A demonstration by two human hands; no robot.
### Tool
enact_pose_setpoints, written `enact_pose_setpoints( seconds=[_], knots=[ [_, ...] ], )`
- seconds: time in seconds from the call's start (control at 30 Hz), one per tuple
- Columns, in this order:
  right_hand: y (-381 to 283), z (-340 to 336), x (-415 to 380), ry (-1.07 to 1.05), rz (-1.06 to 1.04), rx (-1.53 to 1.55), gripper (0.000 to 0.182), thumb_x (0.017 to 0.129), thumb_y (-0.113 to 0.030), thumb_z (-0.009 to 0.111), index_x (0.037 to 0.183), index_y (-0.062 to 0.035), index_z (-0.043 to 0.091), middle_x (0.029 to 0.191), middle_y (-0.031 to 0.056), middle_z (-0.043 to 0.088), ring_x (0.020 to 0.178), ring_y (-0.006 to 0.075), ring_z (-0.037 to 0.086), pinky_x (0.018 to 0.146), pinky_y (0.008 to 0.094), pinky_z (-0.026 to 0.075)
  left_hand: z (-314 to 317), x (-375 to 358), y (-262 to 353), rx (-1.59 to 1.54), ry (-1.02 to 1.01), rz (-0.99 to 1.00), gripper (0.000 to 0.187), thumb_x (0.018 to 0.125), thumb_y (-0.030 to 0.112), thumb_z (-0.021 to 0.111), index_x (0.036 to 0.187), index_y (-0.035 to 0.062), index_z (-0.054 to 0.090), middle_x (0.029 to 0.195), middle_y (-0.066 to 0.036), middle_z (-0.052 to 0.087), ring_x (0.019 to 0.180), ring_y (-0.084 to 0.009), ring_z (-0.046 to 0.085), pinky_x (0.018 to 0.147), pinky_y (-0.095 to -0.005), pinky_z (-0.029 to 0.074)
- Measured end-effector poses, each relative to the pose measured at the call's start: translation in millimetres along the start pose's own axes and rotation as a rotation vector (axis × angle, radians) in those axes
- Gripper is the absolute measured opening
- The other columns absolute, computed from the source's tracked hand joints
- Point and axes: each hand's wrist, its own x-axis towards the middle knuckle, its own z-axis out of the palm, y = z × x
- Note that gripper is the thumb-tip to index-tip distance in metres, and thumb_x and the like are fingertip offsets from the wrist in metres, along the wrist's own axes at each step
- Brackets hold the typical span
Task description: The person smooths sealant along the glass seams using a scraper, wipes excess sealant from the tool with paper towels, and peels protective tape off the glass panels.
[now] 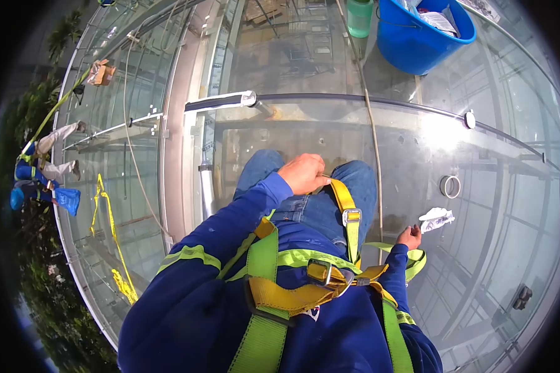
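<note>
My left hand (302,174) is closed above my lap, between my knees. A small thing seems to be at its fingertips, too small to make out, close to the yellow harness strap (343,198) over my thigh. Low on the right, my right hand (409,237) has its fingers curled together at the edge of a crumpled white sheet (437,220), like paper or a wipe, and appears to pinch it. A green webbing strap (417,264) loops beside my right wrist. The green and yellow harness (292,295) with metal buckles crosses my blue top.
A tape roll (450,186) lies on the glass surface (479,248) to the right. Ahead stand a blue bucket (417,43) and a green bottle (359,18). A rope (370,118) runs past my right knee. Yellow tape (123,283) and another person (37,165) are at left.
</note>
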Motion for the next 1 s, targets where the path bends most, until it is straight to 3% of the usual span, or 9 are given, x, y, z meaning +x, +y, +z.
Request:
enact_pose_setpoints(
  seconds=[0.13, 0.27, 0.33, 0.47, 0.57, 0.63, 0.77, 0.87, 1.0],
  knots=[
    [-20, 5, -20, -0.068, -0.069, -0.014, 0.031, 0.079, -0.008, 0.067, 0.109, -0.0046, 0.069, 0.098, 0.0115, 0.07, 0.084, 0.0218, 0.066, 0.079, 0.0357, 0.052, 8, -22, -32, -0.036, 0.122, 0.022, 0.021, 0.08, 0.019, 0.071, 0.086, -0.0005, 0.068, 0.101, -0.016, 0.066, 0.085, -0.0336, 0.065, 0.077, -0.0418, 0.052],
    [-48, 23, -18, -0.112, -0.149, 0.078, 0.029, 0.081, -0.003, 0.066, 0.11, -0.002, 0.068, 0.1, 0.0123, 0.069, 0.088, 0.0213, 0.066, 0.081, 0.0346, 0.053, -3, -31, -74, -0.118, 0.398, -0.226, 0.023, 0.08, 0.019, 0.073, 0.095, 0.0026, 0.069, 0.093, -0.013, 0.069, 0.078, -0.0279, 0.067, 0.073, -0.0387, 0.053],
    [-70, 29, -18, -0.155, -0.19, 0.095, 0.029, 0.082, -0.001, 0.065, 0.111, 0.0012, 0.065, 0.101, 0.0128, 0.068, 0.091, 0.021, 0.065, 0.082, 0.0334, 0.052, -10, -27, -119, -0.171, 0.586, -0.372, 0.026, 0.079, 0.021, 0.075, 0.097, 0.0031, 0.07, 0.088, -0.012, 0.07, 0.075, -0.0252, 0.068, 0.072, -0.0371, 0.054],
    [-112, 52, -19, -0.135, -0.327, 0.25, 0.023, 0.084, -0.002, 0.066, 0.107, 0.0004, 0.067, 0.094, 0.0082, 0.068, 0.082, 0.0155, 0.063, 0.077, 0.0296, 0.052, -28, -6, -240, -0.224, 0.945, -0.738, 0.034, 0.073, 0.022, 0.081, 0.1, 0.0043, 0.069, 0.086, -0.013, 0.071, 0.079, -0.0276, 0.069, 0.074, -0.0381, 0.054],
    [-147, 68, -34, -0.196, -0.367, 0.226, 0.023, 0.084, -0.001, 0.065, 0.107, 0.0004, 0.067, 0.09, 0.0069, 0.068, 0.079, 0.0138, 0.062, 0.075, 0.0284, 0.052, -36, 9, -306, -0.023, 1.054, -0.839, 0.036, 0.072, 0.021, 0.082, 0.102, 0.0053, 0.069, 0.09, -0.013, 0.069, 0.084, -0.031, 0.067, 0.076, -0.0405, 0.053],
    [-187, 76, -62, -0.244, -0.367, 0.167, 0.023, 0.084, 0.0, 0.065, 0.107, 0.0005, 0.067, 0.086, 0.0057, 0.067, 0.076, 0.0122, 0.061, 0.074, 0.0271, 0.051, -39, 23, -338, -0.017, 1.03, -0.87, 0.035, 0.074, 0.021, 0.08, 0.104, 0.0065, 0.069, 0.099, -0.013, 0.067, 0.09, -0.033, 0.066, 0.079, -0.0426, 0.052],
    [-227, 112, -97, -0.338, -0.479, 0.009, 0.022, 0.082, -0.006, 0.066, 0.104, -0.0019, 0.069, 0.086, 0.0079, 0.068, 0.073, 0.0166, 0.064, 0.069, 0.0318, 0.052, -42, 47, -366, -0.086, 0.916, -0.844, 0.031, 0.076, 0.022, 0.076, 0.104, 0.0083, 0.07, 0.107, -0.013, 0.063, 0.095, -0.034, 0.064, 0.082, -0.0438, 0.051],
    [-258, 125, -122, -0.407, -0.668, -0.104, 0.018, 0.083, -0.002, 0.065, 0.101, -0.0002, 0.068, 0.082, 0.0045, 0.064, 0.072, 0.0106, 0.059, 0.066, 0.0253, 0.049, -45, 64, -378, -0.12, 0.865, -0.837, 0.028, 0.078, 0.025, 0.073, 0.1, 0.0082, 0.072, 0.102, -0.013, 0.065, 0.093, -0.0339, 0.064, 0.083, -0.0441, 0.051],
    [-254, 128, -116, -0.425, -0.606, -0.121, 0.018, 0.083, -0.004, 0.065, 0.1, -0.0003, 0.068, 0.081, 0.0061, 0.063, 0.072, 0.0118, 0.06, 0.066, 0.0266, 0.05, -44, 81, -384, -0.088, 0.829, -0.837, 0.027, 0.078, 0.031, 0.072, 0.09, 0.0077, 0.074, 0.096, -0.014, 0.067, 0.091, -0.035, 0.065, 0.081, -0.0455, 0.052]
  ],
)
